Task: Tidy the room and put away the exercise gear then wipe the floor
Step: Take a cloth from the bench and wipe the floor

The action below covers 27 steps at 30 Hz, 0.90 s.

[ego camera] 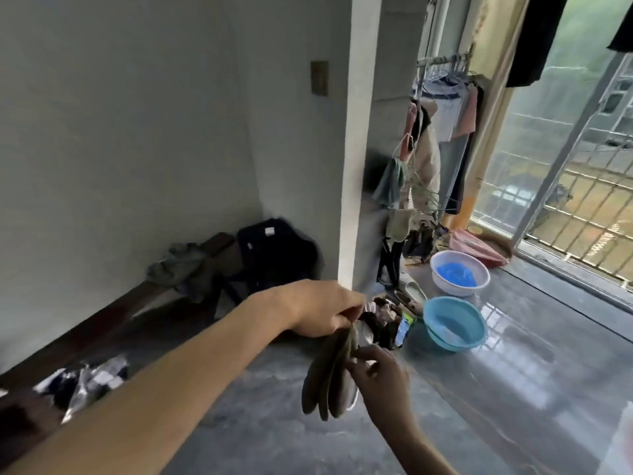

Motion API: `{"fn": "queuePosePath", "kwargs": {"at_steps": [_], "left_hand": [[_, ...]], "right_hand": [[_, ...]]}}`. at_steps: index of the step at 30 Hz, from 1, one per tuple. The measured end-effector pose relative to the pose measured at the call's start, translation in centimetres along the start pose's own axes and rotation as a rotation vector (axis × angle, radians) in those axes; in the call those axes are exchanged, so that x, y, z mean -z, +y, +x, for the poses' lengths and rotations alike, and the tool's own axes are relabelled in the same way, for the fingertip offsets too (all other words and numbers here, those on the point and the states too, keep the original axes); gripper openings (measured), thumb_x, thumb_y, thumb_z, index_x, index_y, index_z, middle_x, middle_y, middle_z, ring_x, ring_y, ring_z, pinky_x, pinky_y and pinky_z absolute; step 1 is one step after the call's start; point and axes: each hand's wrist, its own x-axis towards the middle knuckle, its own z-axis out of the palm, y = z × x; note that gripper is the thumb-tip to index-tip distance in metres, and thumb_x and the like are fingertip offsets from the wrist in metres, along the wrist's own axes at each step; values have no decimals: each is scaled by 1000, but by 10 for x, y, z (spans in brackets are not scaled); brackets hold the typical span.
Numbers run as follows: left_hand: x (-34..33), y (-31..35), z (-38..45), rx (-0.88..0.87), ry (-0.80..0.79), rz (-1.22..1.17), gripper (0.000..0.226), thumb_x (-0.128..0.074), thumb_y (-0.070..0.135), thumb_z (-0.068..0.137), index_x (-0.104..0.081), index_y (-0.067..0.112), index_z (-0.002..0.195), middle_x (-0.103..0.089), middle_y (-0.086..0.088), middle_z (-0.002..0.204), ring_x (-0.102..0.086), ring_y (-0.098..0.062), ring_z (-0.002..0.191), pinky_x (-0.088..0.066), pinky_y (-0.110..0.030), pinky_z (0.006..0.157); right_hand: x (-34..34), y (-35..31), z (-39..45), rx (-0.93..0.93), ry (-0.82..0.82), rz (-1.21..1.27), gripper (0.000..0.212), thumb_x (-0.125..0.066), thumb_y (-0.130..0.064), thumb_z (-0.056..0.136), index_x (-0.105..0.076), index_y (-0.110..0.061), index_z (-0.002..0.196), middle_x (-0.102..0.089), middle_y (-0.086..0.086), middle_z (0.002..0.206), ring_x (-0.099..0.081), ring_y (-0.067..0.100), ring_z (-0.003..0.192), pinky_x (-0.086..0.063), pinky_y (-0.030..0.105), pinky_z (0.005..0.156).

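Our left hand (322, 311) pinches the top of a pair of flat brown slippers (330, 382) with its curled fingers (347, 318), so the pair hangs down, soles together, above the floor (479, 389). Our right hand (380, 375) comes from below; its fingers are loosely curled and touch the edge of the slippers, but we cannot tell if they really grip.

We judge that the step is to collect this footwear and carry it to its place. To do it well, we should keep the two soles pressed together and hold them near the top, so neither slips out. The right hand can support the lower part while we walk.

Just behind the hands, at the foot of the white pillar (356, 166), lies a small heap of shoes and other things (387, 318). Beside it stand a turquoise basin (455, 323) and, farther, a white basin (460, 272) with something blue inside. The floor looks glossy, perhaps wet, so we should step carefully. On the left, a dark wooden desk (113, 317) carries crumpled clothes (186, 267). Laundry (442, 114) hangs near the window.
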Motion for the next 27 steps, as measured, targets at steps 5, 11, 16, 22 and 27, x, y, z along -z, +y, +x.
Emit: {"fn": "queuePosePath", "kwargs": {"at_steps": [5,11,16,22,27], "left_hand": [[-5,-99,-54,153,39,-27,2,-50,24,92,-51,26,93,-62,2,98,-59,-22,84,-48,-40,71],[-19,-213,-116,371,163,-86,4,-48,27,93,-47,30,90,-60,7,93,-55,-16,79,-39,-35,65],[-31,-307,-153,543,198,-117,3,-47,29,94,-48,27,92,-62,4,99,-58,-20,85,-46,-39,69],[-34,-422,-174,696,232,-171,4,-46,30,95,-49,28,95,-62,7,98,-57,-15,83,-49,-39,73],[-38,-521,-194,821,240,-237,9,-45,34,94,-43,36,86,-62,8,95,-60,-16,85,-51,-43,77]], "right_hand": [[-91,-63,30,80,-247,4,11,-70,-28,78,-68,-35,85,-69,-17,75,-62,-4,72,-44,14,60],[-200,-130,66,152,-539,2,15,-68,-22,83,-70,-32,93,-70,-15,82,-64,-2,80,-51,18,73],[-292,-174,107,217,-713,-26,15,-69,-23,82,-66,-37,86,-69,-16,84,-63,-2,81,-47,13,70],[-409,-233,176,240,-880,-77,11,-67,-23,80,-65,-33,77,-67,-14,79,-61,-1,78,-46,12,67],[-493,-281,226,239,-855,-17,20,-71,-29,79,-59,-30,95,-64,-13,87,-60,3,81,-47,19,68]]}}
